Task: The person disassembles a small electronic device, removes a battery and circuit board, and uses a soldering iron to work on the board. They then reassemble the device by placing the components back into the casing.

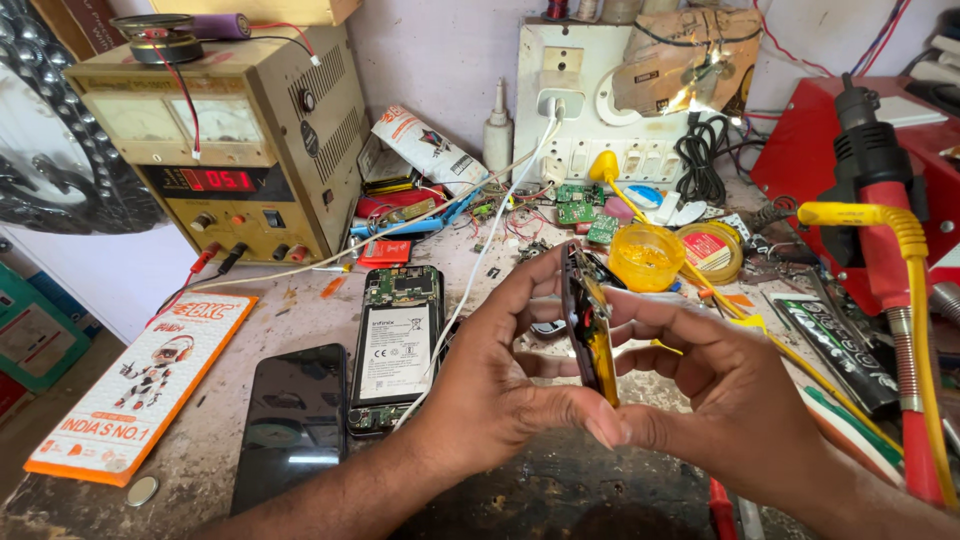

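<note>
Both my hands hold a thin opened phone body [590, 325] edge-on above the workbench, its circuit parts and a yellow piece showing along the edge. My left hand [495, 375] grips it from the left, fingers curled over its top and thumb at its lower end. My right hand [725, 385] grips it from the right, fingertips on its side and thumb meeting the left thumb at the bottom. On the bench to the left lie an opened phone with its battery exposed [395, 345] and a dark phone screen panel [293, 425].
A bench power supply with a red display [215, 150] stands at the back left. An orange and white package [145, 385] lies at the left. A switchboard [600, 110], a yellow tub [645, 257], a hot-air tool on a red stand [875, 200] and loose circuit boards crowd the back and right.
</note>
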